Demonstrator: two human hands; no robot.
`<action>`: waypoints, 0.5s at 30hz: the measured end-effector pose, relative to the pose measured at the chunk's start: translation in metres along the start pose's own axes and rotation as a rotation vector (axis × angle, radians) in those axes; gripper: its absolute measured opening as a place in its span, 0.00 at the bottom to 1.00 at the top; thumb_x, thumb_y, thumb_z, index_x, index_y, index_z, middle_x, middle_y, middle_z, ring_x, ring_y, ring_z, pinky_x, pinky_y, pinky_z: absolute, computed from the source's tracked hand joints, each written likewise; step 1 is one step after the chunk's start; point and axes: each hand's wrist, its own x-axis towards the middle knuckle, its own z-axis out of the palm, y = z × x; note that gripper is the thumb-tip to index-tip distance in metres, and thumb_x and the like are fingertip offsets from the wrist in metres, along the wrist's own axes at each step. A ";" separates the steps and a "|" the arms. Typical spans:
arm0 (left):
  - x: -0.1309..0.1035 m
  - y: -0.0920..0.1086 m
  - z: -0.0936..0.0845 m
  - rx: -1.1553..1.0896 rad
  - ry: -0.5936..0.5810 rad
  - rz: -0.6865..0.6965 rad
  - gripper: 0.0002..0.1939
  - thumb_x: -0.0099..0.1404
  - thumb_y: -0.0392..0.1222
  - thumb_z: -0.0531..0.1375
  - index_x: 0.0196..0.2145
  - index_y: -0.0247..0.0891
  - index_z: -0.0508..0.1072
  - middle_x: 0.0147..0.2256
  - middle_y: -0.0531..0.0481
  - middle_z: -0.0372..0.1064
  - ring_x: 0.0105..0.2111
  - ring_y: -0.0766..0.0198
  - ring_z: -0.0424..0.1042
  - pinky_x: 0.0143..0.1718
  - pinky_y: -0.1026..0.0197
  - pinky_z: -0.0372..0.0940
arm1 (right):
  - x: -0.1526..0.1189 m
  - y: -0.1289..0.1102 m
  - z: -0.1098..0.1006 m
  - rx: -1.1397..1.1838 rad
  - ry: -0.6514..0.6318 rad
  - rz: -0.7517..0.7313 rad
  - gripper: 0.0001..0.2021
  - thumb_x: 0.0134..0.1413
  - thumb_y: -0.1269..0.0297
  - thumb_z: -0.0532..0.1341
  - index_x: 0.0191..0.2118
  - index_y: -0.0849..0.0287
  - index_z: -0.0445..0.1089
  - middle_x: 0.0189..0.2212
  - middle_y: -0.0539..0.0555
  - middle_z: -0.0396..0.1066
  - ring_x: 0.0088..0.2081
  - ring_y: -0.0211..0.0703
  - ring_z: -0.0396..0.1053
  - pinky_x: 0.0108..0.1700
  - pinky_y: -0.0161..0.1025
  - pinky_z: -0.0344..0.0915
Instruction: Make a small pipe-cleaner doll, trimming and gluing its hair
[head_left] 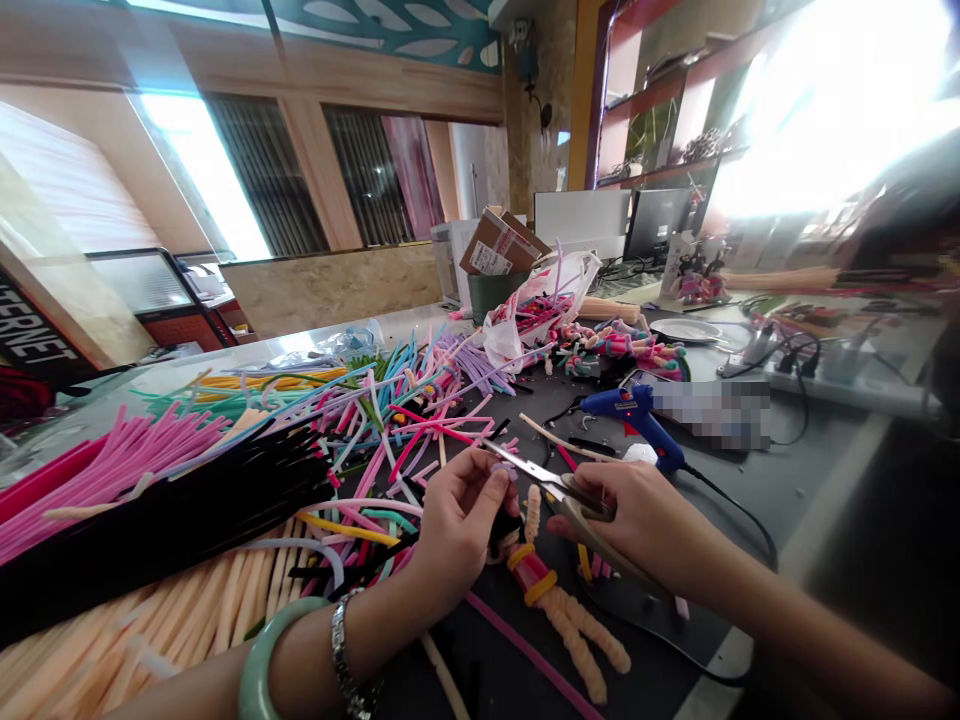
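My left hand [469,515] pinches a small piece of pale lilac pipe cleaner [504,468] between thumb and fingertips. My right hand [637,515] grips the handles of a pair of scissors [544,475], whose blades point left and reach just over the pinched piece. Whether the blades touch it I cannot tell. Below my hands lies a doll made of pipe cleaners [536,575], with peach limbs, a red body and yellow bands. Its head end is partly hidden by my left hand.
Bundles of black [172,510], pink [142,470] and peach pipe cleaners [180,610] fill the left, with loose coloured ones at centre. A blue glue gun [637,415] with its cord stands right of centre. Behind are a cardboard box [501,243] and a power strip [817,375].
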 end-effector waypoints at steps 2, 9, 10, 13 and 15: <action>-0.001 0.002 0.001 0.005 0.004 -0.001 0.12 0.60 0.46 0.62 0.28 0.36 0.65 0.22 0.55 0.64 0.22 0.70 0.64 0.26 0.67 0.60 | 0.001 0.001 -0.001 0.011 0.032 0.025 0.17 0.49 0.53 0.62 0.20 0.57 0.59 0.17 0.46 0.59 0.21 0.36 0.55 0.22 0.34 0.50; -0.001 0.003 0.002 0.009 0.030 0.030 0.11 0.59 0.45 0.63 0.28 0.36 0.66 0.22 0.55 0.63 0.21 0.71 0.62 0.24 0.67 0.59 | 0.001 -0.002 -0.001 0.014 0.031 0.048 0.17 0.41 0.51 0.66 0.29 0.55 0.61 0.25 0.47 0.65 0.25 0.39 0.60 0.25 0.34 0.54; 0.000 0.002 0.002 0.003 0.034 0.038 0.11 0.59 0.45 0.63 0.29 0.36 0.66 0.22 0.55 0.63 0.21 0.71 0.62 0.24 0.67 0.59 | 0.000 -0.003 -0.001 0.005 0.019 0.048 0.17 0.42 0.51 0.65 0.31 0.56 0.61 0.26 0.48 0.65 0.26 0.39 0.60 0.25 0.35 0.54; 0.000 -0.001 0.000 -0.049 0.034 0.056 0.09 0.59 0.43 0.62 0.29 0.36 0.68 0.22 0.55 0.63 0.22 0.71 0.62 0.25 0.68 0.59 | -0.001 -0.005 -0.002 -0.023 -0.017 0.068 0.17 0.44 0.49 0.64 0.32 0.56 0.61 0.27 0.49 0.65 0.27 0.41 0.62 0.27 0.36 0.55; -0.001 -0.003 -0.001 -0.069 0.044 0.060 0.08 0.60 0.42 0.62 0.30 0.36 0.69 0.22 0.55 0.63 0.23 0.71 0.62 0.25 0.69 0.59 | -0.001 -0.005 -0.001 -0.042 -0.024 0.071 0.18 0.44 0.48 0.64 0.33 0.56 0.60 0.28 0.49 0.66 0.28 0.43 0.62 0.28 0.36 0.55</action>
